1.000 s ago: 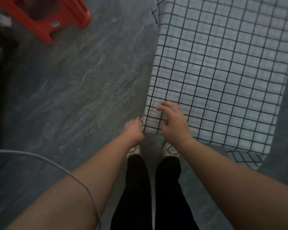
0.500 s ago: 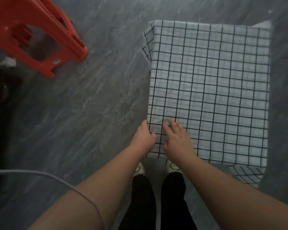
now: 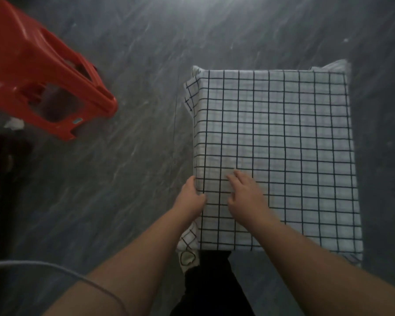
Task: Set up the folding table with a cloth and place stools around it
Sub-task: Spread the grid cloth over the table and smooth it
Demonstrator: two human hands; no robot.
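Observation:
A white cloth with a black grid [image 3: 283, 144] covers the small square table completely, so the table itself is hidden. The cloth's corners hang down at the near left and far left. My left hand [image 3: 192, 197] grips the cloth at the table's left edge near the front corner. My right hand [image 3: 244, 195] lies flat on top of the cloth beside it, fingers spread. A red plastic stool [image 3: 46, 87] lies tipped on the floor at the upper left, apart from the table.
Grey marbled floor [image 3: 123, 179] surrounds the table on all sides. A dark object [image 3: 0, 179] stands at the left edge. A grey cable [image 3: 55, 267] crosses my left forearm. My legs and a shoe [image 3: 187, 258] are just below the table's near edge.
The view has tilted up, so the whole table and more of the red stool show. Both hands have slid forward along the cloth's left side, away from the near corner.

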